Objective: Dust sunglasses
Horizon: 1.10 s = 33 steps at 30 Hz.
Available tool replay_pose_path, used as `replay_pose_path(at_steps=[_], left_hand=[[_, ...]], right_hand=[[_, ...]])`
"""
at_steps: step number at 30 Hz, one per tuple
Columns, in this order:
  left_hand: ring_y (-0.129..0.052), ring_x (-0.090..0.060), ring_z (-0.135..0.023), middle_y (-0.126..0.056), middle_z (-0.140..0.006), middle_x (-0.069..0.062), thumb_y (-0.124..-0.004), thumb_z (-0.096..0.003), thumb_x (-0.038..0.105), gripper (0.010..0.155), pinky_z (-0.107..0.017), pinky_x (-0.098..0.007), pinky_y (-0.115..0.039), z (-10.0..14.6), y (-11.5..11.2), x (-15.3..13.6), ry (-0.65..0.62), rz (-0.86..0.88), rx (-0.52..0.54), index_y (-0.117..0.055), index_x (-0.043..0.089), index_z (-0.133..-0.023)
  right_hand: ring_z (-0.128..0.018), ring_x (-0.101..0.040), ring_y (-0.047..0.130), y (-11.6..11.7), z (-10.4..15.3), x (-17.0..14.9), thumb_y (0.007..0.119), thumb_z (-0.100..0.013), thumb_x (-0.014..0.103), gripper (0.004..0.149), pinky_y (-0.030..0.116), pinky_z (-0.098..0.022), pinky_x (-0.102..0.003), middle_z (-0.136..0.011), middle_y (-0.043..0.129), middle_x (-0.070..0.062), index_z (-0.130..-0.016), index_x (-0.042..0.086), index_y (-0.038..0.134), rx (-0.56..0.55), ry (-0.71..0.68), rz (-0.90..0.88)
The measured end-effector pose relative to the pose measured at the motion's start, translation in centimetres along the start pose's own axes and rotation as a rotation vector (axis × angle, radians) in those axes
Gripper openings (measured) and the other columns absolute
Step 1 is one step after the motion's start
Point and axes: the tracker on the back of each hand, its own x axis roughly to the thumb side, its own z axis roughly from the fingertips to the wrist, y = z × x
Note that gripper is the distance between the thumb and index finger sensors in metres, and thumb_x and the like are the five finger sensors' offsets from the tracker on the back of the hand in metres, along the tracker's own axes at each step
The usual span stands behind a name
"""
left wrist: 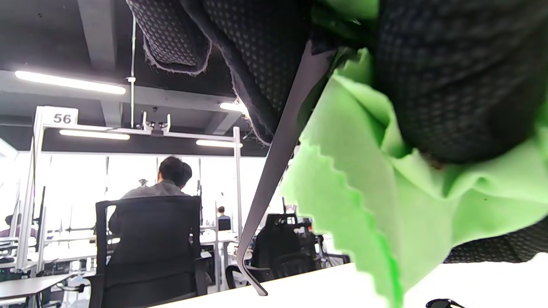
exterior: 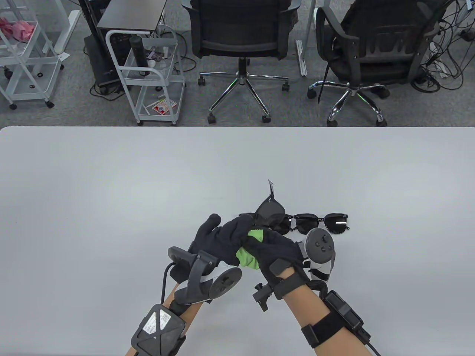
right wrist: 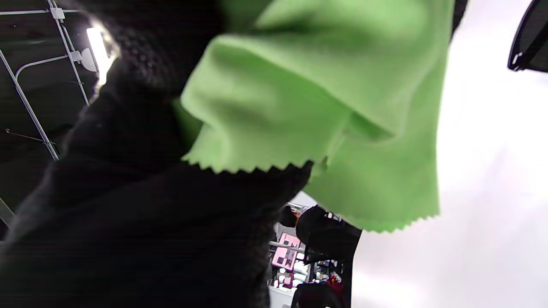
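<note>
Holding one pair of sunglasses (exterior: 270, 214) raised above the bench (exterior: 111, 193), the left hand (exterior: 222, 237) has its fingers (exterior: 243, 226) curled around the frame. The right hand (exterior: 276, 252) pinches a green cloth (exterior: 249, 252) against these glasses, just below the lens. A second pair of sunglasses (exterior: 323, 222) lies flat on the bench, just beside the hands.

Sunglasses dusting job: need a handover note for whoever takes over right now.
Left hand: holds the raised pair of black sunglasses above the white table.
Right hand: grips the bright green zigzag-edged cleaning cloth, bunched between both hands at the raised pair.
A second pair of black sunglasses lies flat on the table just beyond the right hand.
Done: cannot tell how far wiping got.
Left: finish the raised pair; the second pair probably follows.
</note>
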Motion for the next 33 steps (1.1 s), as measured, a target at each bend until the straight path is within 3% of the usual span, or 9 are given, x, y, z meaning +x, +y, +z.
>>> replay_pose_path(at_steps=[3, 6, 10, 13, 18, 21, 25, 28, 33], left_hand=[[-0.109, 0.006, -0.055, -0.087, -0.092, 0.016, -0.098, -0.0147, 0.062, 0.098, -0.073, -0.039, -0.076, 0.1, -0.1, -0.3, 0.007, -0.007, -0.009, -0.063, 0.035, -0.102], [-0.109, 0.006, -0.055, -0.087, -0.092, 0.016, -0.098, -0.0151, 0.062, 0.098, -0.073, -0.039, -0.076, 0.2, -0.5, -0.5, 0.003, -0.044, -0.023, -0.063, 0.034, -0.102], [-0.11, 0.005, -0.054, -0.087, -0.092, 0.014, -0.098, -0.0156, 0.062, 0.098, -0.073, -0.039, -0.076, 0.1, -0.9, 0.1, -0.003, -0.075, -0.037, -0.063, 0.032, -0.102], [-0.11, 0.006, -0.053, -0.087, -0.092, 0.013, -0.098, -0.0157, 0.063, 0.099, -0.072, -0.039, -0.077, 0.0, -1.0, 0.3, 0.004, -0.067, -0.038, -0.063, 0.031, -0.102], [-0.111, 0.004, -0.054, -0.087, -0.092, 0.012, -0.098, -0.0155, 0.062, 0.099, -0.071, -0.039, -0.077, -0.1, -1.1, 0.2, 0.047, -0.055, -0.052, -0.063, 0.03, -0.103], [-0.11, 0.002, -0.059, -0.085, -0.095, 0.012, -0.097, -0.0163, 0.065, 0.1, -0.072, -0.042, -0.076, 0.1, -1.0, 0.1, 0.071, -0.069, -0.065, -0.062, 0.031, -0.103], [-0.111, -0.006, -0.064, -0.088, -0.094, 0.012, -0.098, -0.0156, 0.07, 0.1, -0.071, -0.046, -0.075, 0.0, -0.9, -0.4, 0.149, -0.119, -0.05, -0.065, 0.033, -0.102], [-0.11, -0.007, -0.067, -0.089, -0.093, 0.012, -0.101, -0.0164, 0.069, 0.098, -0.07, -0.047, -0.075, 0.0, -0.9, -1.2, 0.22, -0.029, -0.081, -0.067, 0.033, -0.102], [-0.108, -0.01, -0.077, -0.084, -0.096, 0.012, -0.103, -0.0201, 0.061, 0.095, -0.07, -0.043, -0.076, -0.1, -1.3, -2.7, 0.256, -0.079, -0.096, -0.063, 0.033, -0.102]], right_hand=[[-0.065, -0.03, 0.101, 0.2, -0.1, -0.2, 0.081, -0.046, 0.043, 0.042, 0.071, -0.059, -0.06, -0.07, 0.102, -0.002, -0.076, 0.015, 0.09, 0.044, 0.034, -0.044], [-0.072, -0.033, 0.097, 0.4, -0.4, -0.9, 0.086, -0.044, 0.032, 0.042, 0.069, -0.059, -0.062, -0.077, 0.098, -0.003, -0.083, 0.015, 0.086, 0.131, 0.09, -0.087], [-0.065, -0.029, 0.101, 0.6, -0.5, -0.9, 0.097, -0.038, 0.03, 0.041, 0.071, -0.058, -0.061, -0.069, 0.101, 0.0, -0.076, 0.017, 0.088, 0.047, 0.101, 0.001], [-0.057, -0.025, 0.104, 0.6, -0.4, -0.6, 0.1, -0.036, 0.04, 0.041, 0.075, -0.056, -0.058, -0.061, 0.103, 0.003, -0.069, 0.019, 0.09, -0.044, 0.077, 0.097], [-0.055, -0.027, 0.104, 0.8, -0.3, -0.4, 0.086, -0.044, 0.044, 0.04, 0.075, -0.056, -0.057, -0.061, 0.104, -0.001, -0.071, 0.015, 0.092, -0.068, 0.043, 0.109], [-0.063, -0.031, 0.101, 0.9, -0.5, -0.7, 0.077, -0.048, 0.041, 0.044, 0.071, -0.058, -0.061, -0.069, 0.101, -0.004, -0.078, 0.012, 0.088, 0.042, 0.042, 0.047], [-0.079, -0.04, 0.089, 1.6, -0.7, -0.4, 0.076, -0.05, 0.032, 0.05, 0.064, -0.059, -0.066, -0.087, 0.09, -0.013, -0.092, 0.005, 0.076, 0.16, 0.037, -0.004], [-0.084, -0.043, 0.087, 1.5, -0.9, 0.1, 0.077, -0.049, 0.029, 0.051, 0.064, -0.059, -0.067, -0.092, 0.087, -0.015, -0.094, 0.004, 0.073, 0.194, 0.014, 0.046], [-0.072, -0.039, 0.099, -0.2, -0.4, 1.2, 0.081, -0.047, 0.03, 0.046, 0.071, -0.056, -0.064, -0.081, 0.098, -0.013, -0.086, 0.006, 0.085, -0.007, -0.037, 0.215]])
